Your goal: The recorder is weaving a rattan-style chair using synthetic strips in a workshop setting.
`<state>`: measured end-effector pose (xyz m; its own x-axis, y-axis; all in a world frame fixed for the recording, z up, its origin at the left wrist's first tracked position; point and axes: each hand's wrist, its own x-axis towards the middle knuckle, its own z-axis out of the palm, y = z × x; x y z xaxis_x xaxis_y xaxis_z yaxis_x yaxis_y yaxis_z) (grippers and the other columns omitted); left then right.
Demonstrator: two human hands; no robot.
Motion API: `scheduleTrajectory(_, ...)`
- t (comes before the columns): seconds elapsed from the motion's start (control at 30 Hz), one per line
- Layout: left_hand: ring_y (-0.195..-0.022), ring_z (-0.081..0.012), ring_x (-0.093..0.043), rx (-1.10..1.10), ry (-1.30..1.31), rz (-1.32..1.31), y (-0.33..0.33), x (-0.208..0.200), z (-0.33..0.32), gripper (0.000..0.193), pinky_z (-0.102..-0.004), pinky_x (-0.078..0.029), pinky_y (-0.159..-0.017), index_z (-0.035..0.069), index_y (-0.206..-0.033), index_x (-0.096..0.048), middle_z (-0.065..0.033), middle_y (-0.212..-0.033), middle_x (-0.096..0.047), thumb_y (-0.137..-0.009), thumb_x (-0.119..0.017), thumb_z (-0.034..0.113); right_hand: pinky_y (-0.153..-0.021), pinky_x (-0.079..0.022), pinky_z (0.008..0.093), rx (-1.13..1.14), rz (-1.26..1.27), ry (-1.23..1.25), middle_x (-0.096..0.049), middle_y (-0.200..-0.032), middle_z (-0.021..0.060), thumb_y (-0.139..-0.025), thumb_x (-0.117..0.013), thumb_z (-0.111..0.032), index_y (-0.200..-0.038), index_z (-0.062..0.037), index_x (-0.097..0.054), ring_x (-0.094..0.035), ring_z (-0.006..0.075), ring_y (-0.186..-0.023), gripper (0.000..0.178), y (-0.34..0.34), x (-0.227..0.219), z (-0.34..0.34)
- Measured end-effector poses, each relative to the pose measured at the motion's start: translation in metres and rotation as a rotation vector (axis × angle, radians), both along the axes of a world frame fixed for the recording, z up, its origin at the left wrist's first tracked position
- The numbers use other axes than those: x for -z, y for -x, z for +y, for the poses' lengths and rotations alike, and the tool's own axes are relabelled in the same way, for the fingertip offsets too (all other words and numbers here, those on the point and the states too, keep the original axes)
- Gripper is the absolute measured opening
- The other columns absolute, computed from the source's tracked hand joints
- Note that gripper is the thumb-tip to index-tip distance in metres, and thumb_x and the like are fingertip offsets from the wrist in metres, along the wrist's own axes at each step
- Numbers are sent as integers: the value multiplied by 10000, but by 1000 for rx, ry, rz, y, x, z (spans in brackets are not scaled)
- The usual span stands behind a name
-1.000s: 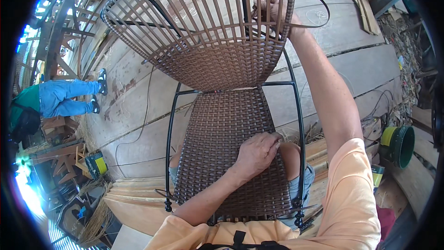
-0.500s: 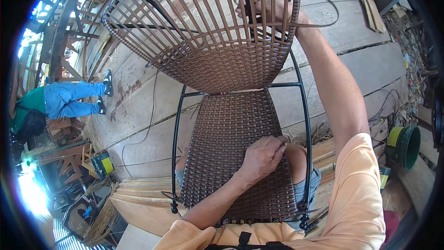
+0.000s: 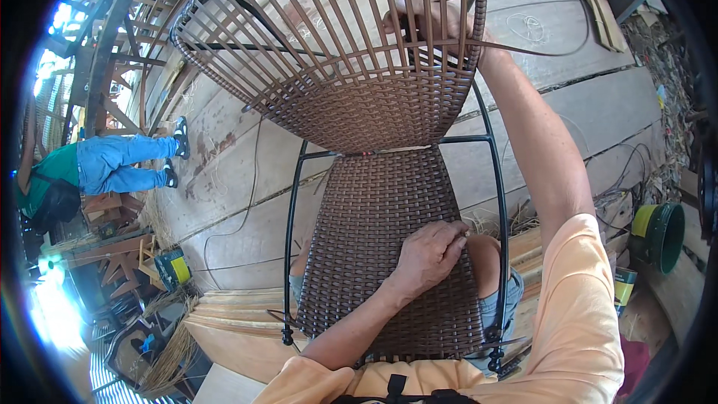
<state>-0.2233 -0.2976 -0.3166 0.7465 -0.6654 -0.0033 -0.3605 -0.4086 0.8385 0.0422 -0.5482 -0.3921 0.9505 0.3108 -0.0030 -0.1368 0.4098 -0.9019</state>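
A brown woven chair stands before me, its seat (image 3: pixel 374 210) tightly woven and its backrest (image 3: pixel 374 109) woven low, with open upright strands above. Black metal rods (image 3: pixel 496 180) frame it. My left hand (image 3: pixel 428 256) rests on the seat's right half with its fingers curled; whatever they might hold is hidden. Behind the upright strands, at the backrest's right edge, my right hand (image 3: pixel 426 19) is partly covered. It grips a brown weaving strip (image 3: pixel 557 53), which crosses the uprights and bows out in a wide loop to the right.
Green buckets with yellow labels stand at the right (image 3: pixel 658 236) and left (image 3: pixel 173 269). Wooden planks (image 3: pixel 247 314) lie beneath the chair. A person (image 3: pixel 97 172) in blue trousers is at far left. Wood strips (image 3: pixel 598 11) lie at upper right, beside scattered debris.
The strip's loop has shifted and spread to the right, away from the uprights. My right hand has moved slightly behind the strands. My left hand stays on the seat.
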Motion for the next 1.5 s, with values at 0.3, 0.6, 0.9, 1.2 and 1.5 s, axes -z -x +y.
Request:
scheduleTrajectory(0.3,-774,-283,-595,50,-68,-56,-2,-4,2,184,-362,-489,-688,49,-983,-581,-113,-834,-600,-808,-570,105,-644,-466,229,413,-25,183,-648,-810,28,-834,-630,-299,-991,-32,-640,-595,98,-743,310,70,-48,2)
scheduleTrajectory(0.6,-746,-279,-599,22,-52,-99,1,1,-2,162,-353,-487,-670,40,-942,-585,-113,-818,-604,-782,-591,61,-650,-461,231,525,-77,-48,-621,-787,7,-870,-540,-170,-987,-38,-618,-578,81,-733,192,107,-43,13)
scheduleTrajectory(0.9,-827,-171,-612,7,-5,282,-23,-12,-21,171,-277,-481,-721,-16,-1007,-576,-129,-904,-624,-862,-537,67,-633,-529,337,698,209,-603,-594,-880,144,-933,-441,-243,-939,-21,-516,-613,237,-715,234,148,-42,-4)
scheduleTrajectory(1.2,-850,-175,-556,-200,539,636,-117,1,-130,310,-304,-450,-724,30,-1049,-545,-89,-1017,-593,-947,-406,288,-713,-515,376,866,266,-563,-627,-873,94,-900,-420,-492,-979,-32,-519,-617,253,-819,477,231,-58,6)
scheduleTrajectory(1.5,-571,-86,-513,-332,603,928,-115,3,-131,198,-219,-417,-509,56,-823,-580,-11,-712,-575,-913,-509,217,-659,-453,257,435,258,697,-629,-911,90,-852,-542,-118,-1256,-47,-458,-582,127,-761,419,273,-79,-19)
